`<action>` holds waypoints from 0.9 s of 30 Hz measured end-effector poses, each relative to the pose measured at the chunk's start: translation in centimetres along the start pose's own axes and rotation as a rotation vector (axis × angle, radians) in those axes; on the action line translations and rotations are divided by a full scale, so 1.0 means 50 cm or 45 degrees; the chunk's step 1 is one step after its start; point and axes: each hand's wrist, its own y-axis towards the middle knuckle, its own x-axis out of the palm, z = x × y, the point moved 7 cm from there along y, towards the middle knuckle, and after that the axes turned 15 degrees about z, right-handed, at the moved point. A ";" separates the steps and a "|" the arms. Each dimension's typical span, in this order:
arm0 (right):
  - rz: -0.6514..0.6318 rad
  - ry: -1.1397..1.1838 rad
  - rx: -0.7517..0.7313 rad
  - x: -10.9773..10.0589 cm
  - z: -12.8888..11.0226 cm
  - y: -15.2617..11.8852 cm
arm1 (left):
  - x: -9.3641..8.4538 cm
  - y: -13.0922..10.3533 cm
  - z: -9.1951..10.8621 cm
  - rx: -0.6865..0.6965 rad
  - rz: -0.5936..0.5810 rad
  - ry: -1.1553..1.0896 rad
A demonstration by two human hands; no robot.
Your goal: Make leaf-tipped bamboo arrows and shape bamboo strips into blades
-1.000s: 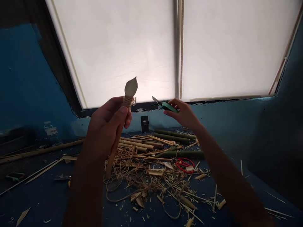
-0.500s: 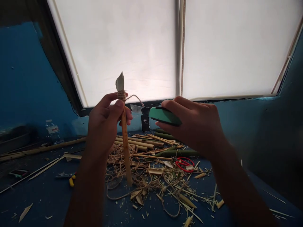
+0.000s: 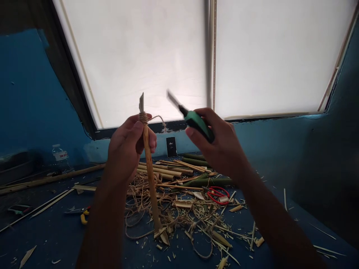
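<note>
My left hand (image 3: 130, 140) is closed around the upper part of a wooden stick (image 3: 150, 175), which stands nearly upright. A pale pointed blade-like piece (image 3: 141, 102) is bound to the stick's top with wrapped twine (image 3: 143, 118). A loose twine end (image 3: 159, 118) sticks out to the right of the binding. My right hand (image 3: 217, 140) grips a knife with a green and black handle (image 3: 198, 125). The knife's blade points up and left, apart from the twine and the stick.
Tangled twine (image 3: 140, 190), bamboo pieces (image 3: 162, 172) and shavings cover the table's middle. Red-handled scissors (image 3: 218, 195) lie right, yellow-handled pliers (image 3: 84, 216) left. A phone (image 3: 171, 147) leans on the wall beneath the window. A plastic bottle (image 3: 60, 157) stands at back left.
The knife has turned from nearly level beside the twine end to pointing up and left, away from it. The blade-like tip has rotated to show a narrower side.
</note>
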 end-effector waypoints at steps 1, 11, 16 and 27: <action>-0.025 0.181 0.137 0.011 0.012 -0.001 | 0.008 -0.002 -0.005 -0.060 -0.055 -0.039; -0.277 0.620 0.381 0.086 0.031 -0.022 | 0.064 -0.040 -0.021 -0.324 -0.430 -0.156; -0.251 0.988 0.536 0.096 0.031 -0.034 | 0.066 -0.044 -0.015 -0.267 -0.421 -0.113; -0.255 0.939 0.557 0.080 0.030 -0.024 | 0.063 -0.039 -0.012 -0.210 -0.266 -0.166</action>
